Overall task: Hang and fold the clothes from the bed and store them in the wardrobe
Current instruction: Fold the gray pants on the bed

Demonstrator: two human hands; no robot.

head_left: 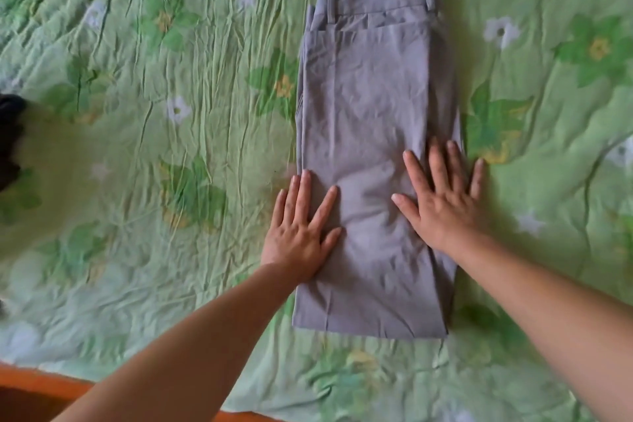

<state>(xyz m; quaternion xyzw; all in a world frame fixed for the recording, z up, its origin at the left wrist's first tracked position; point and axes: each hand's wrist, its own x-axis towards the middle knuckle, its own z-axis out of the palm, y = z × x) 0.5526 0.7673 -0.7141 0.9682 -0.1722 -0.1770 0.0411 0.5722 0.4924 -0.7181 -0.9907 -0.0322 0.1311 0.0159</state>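
- Pressing down on the folded grey trousers point(370, 134), we are working with both palms flat — neither hand is pinching or curling round the cloth.
- Our left hand point(301, 229) is lying on the trousers' left border, fingers straight and fanned apart; its outer fingers are reaching past the fabric onto the green flowered bedspread point(171, 44).
- Our right hand point(442, 202) is resting on the trousers' right border, fingers likewise straight and spread, with the little finger touching the bedspread just beside the cloth.
- The trousers are lying as one long narrow rectangle, waistband and belt loops pointing toward the bed's far edge and the other end toward its near edge — the whole bundle is sitting flat on the cover, right of the middle of what we are seeing.
- We are seeing layered edges down the right side, where the cloth is stacked on itself.
- A dark garment point(10, 140) is showing at the far left of our view, well apart from the trousers; we cannot tell what it is.
- An orange-brown bed frame point(34, 394) is showing along the near edge, toward the near-left corner.
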